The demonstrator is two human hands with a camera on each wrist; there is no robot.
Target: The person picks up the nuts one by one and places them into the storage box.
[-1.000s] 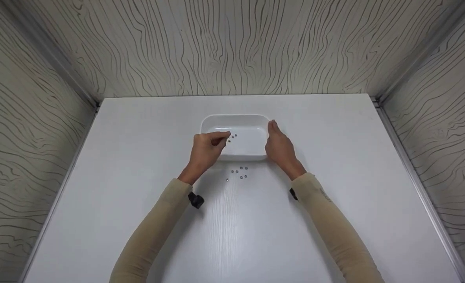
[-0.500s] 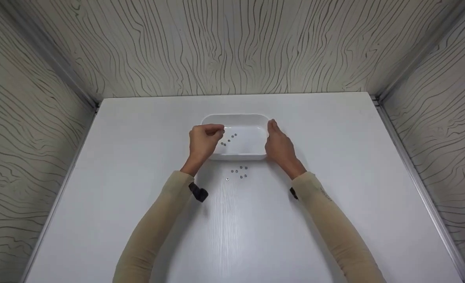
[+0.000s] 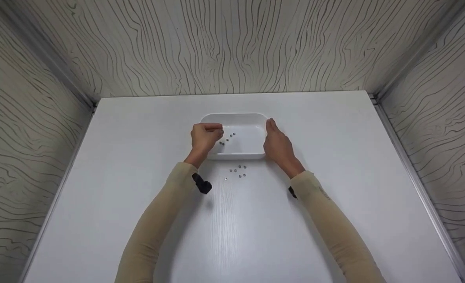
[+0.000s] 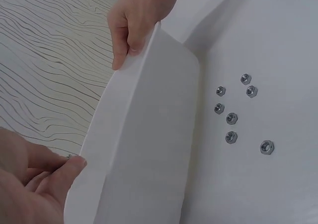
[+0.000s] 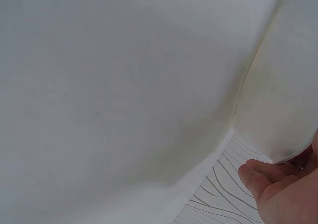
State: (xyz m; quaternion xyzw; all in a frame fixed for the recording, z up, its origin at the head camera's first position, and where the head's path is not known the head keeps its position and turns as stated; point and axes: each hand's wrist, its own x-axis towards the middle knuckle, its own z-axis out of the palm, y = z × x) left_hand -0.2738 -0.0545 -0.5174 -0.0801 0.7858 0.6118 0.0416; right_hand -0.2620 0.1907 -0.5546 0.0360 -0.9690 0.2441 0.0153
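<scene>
A white oblong plastic tray (image 3: 240, 151) is seen at the middle of the white table (image 3: 118, 157), its long axis running left to right across the person's view and its open side turned up. The left end is met by the left hand (image 3: 205, 137), whose fingers are curled together over the rim; in the left wrist view a small metal piece seems to be pinched at the fingertips (image 4: 74, 162), though what it is cannot be made out. The right hand (image 3: 277, 143) is laid flat against the right end, fingers straight and pressed together. A few steel hex nuts (image 3: 227, 140) lie inside the tray, and seven more hex nuts (image 4: 231, 118) are scattered on the table just beside its near wall. Much of the right wrist view is filled by table and tray wall, and only fingertips are shown at its corner.
</scene>
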